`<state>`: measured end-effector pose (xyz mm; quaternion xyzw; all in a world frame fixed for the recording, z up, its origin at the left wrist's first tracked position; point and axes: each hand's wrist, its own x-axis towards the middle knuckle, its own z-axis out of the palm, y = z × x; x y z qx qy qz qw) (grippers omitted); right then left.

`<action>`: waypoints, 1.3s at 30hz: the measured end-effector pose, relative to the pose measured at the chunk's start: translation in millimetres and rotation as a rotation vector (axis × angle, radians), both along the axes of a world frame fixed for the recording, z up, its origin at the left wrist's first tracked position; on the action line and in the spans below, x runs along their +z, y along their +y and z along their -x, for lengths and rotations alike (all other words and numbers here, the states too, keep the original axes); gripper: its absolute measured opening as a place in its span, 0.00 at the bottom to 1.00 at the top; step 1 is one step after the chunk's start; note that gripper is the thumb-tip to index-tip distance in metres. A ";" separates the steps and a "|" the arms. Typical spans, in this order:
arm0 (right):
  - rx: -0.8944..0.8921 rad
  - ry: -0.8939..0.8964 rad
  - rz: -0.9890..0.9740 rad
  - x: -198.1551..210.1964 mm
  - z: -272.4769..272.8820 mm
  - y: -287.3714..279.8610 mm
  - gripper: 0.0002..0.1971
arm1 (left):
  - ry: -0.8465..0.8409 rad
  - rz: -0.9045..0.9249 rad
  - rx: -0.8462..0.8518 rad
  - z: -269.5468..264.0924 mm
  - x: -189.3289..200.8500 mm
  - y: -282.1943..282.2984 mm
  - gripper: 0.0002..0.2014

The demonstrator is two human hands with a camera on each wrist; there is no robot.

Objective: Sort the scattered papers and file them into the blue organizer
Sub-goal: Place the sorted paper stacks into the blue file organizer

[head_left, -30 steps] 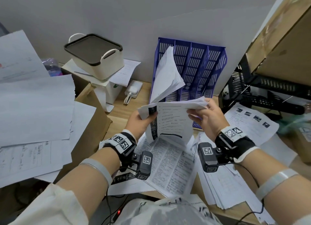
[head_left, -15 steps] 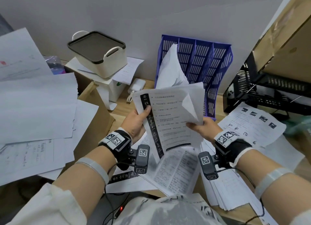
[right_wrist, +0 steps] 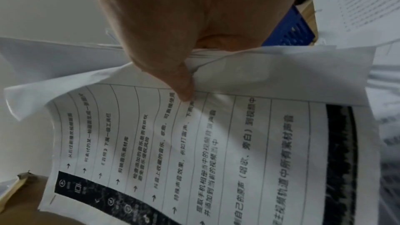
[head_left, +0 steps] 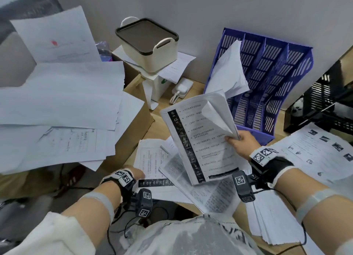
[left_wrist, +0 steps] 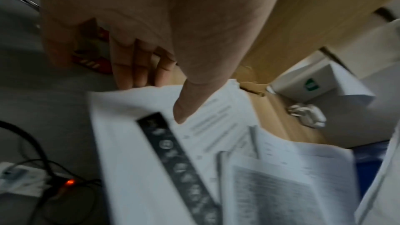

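Note:
The blue organizer (head_left: 267, 83) stands against the wall, with white papers (head_left: 227, 73) leaning in its leftmost slot. In front of it my right hand (head_left: 232, 139) holds up a stack of printed sheets (head_left: 202, 140) by its right edge. The thumb (right_wrist: 184, 83) presses the top page, which has a black icon strip and a curled corner. My left hand (head_left: 140, 173) is down on the desk at the edge of a loose sheet (head_left: 152, 159). In the left wrist view its thumb (left_wrist: 181, 109) lies on that sheet (left_wrist: 134, 143) and the fingers (left_wrist: 138, 74) go under the edge.
More printed sheets (head_left: 210, 193) lie spread on the desk below the held stack, with a thick pile (head_left: 275, 220) at the right. A cardboard box (head_left: 133, 125) carrying loose papers (head_left: 63, 94) fills the left. A cream basket (head_left: 149, 44), a white charger (head_left: 181, 89) and a black mesh rack (head_left: 328, 102) stand behind.
My left hand let go of the held stack and dropped to the loose sheet on the desk. The right hand now holds the stack alone, upright and a little lower.

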<state>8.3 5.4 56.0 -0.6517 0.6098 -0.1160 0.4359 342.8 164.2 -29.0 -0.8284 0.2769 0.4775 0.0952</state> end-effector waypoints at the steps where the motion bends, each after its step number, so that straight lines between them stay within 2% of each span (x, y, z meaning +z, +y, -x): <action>1: -0.003 -0.007 -0.009 -1.9 -4.0 1.3 0.13 | 0.026 -0.006 0.015 -0.3 0.0 9.0 0.24; 4: -0.017 -0.001 -0.012 -9.9 -12.0 4.3 0.10 | 0.061 0.012 0.010 -3.4 -7.8 23.4 0.26; 6: -0.008 0.009 -0.022 -9.5 -17.4 6.8 0.08 | 0.099 0.042 0.056 -11.8 -28.9 29.7 0.35; 7: -0.007 0.019 -0.025 -8.7 -19.8 7.5 0.07 | 0.073 0.081 0.115 -12.4 -30.4 31.4 0.38; 8: -0.006 0.021 -0.023 -8.7 -21.6 7.4 0.06 | 0.073 0.117 0.185 -11.6 -25.7 31.4 0.35; 10: -0.016 0.025 -0.021 -6.9 -24.5 8.3 0.04 | 0.087 0.197 0.280 -5.1 -4.5 26.2 0.19; 12: -0.022 0.027 -0.010 -5.6 -24.7 7.7 0.04 | 0.084 0.328 0.272 -0.3 14.2 12.4 0.10; 16: -0.040 0.027 0.015 -0.2 -23.9 4.1 0.04 | 0.093 0.664 0.237 10.7 53.1 -12.0 0.08; 20: -0.151 -0.055 0.066 8.2 -16.8 0.8 0.04 | 0.061 0.862 0.102 34.1 102.7 -38.6 0.10; 24: -0.286 -0.179 0.119 22.6 -1.3 -2.1 0.05 | -0.142 1.086 -0.041 54.4 151.1 -60.0 0.13; 27: -0.402 -0.323 0.130 27.4 17.4 -6.0 0.11 | -0.224 1.321 -0.041 65.1 192.7 -73.0 0.07; 29: -0.445 -0.387 0.144 31.4 29.6 -7.8 0.11 | -0.137 1.473 0.056 67.0 214.4 -84.3 0.03; 32: -0.518 -0.458 0.128 30.4 51.9 -13.3 0.06 | 0.079 1.633 0.194 65.8 232.9 -100.8 0.07; 34: -0.566 -0.489 0.097 29.7 67.0 -14.1 0.08 | 0.167 1.647 0.203 64.2 233.3 -111.3 0.07; 37: -0.604 -0.567 0.077 40.2 77.7 -2.1 0.19 | 0.272 1.618 0.205 72.6 229.9 -120.1 0.05; 39: -0.632 -0.605 0.085 41.2 85.6 4.2 0.23 | 0.409 1.585 0.194 85.8 229.7 -121.5 0.04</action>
